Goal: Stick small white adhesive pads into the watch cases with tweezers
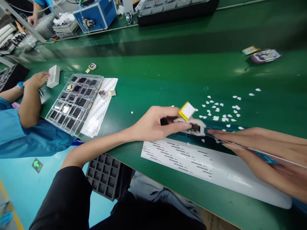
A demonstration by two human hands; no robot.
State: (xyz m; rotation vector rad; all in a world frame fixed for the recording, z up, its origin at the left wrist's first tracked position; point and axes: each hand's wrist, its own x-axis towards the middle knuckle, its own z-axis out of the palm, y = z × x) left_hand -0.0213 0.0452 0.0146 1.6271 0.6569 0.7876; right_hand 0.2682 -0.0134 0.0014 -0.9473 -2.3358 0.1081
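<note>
My left hand [155, 123] pinches a small dark electronic module [194, 127] with a yellow-edged white battery [186, 111] sticking up from it, just above the green table [153, 80]. My right hand [263, 150] comes in from the right, holding thin metal tweezers [240, 146] whose tip points at the module. Under both hands lies a long white label sheet [203, 163] with rows of small printed stickers.
Several white peeled backing bits [220, 110] are scattered beyond the hands. A clear tray of dark modules [74, 102] and another label sheet [100, 105] lie at the left, by a co-worker's arm [31, 95] in blue. A black grid tray [103, 174] sits below the table edge.
</note>
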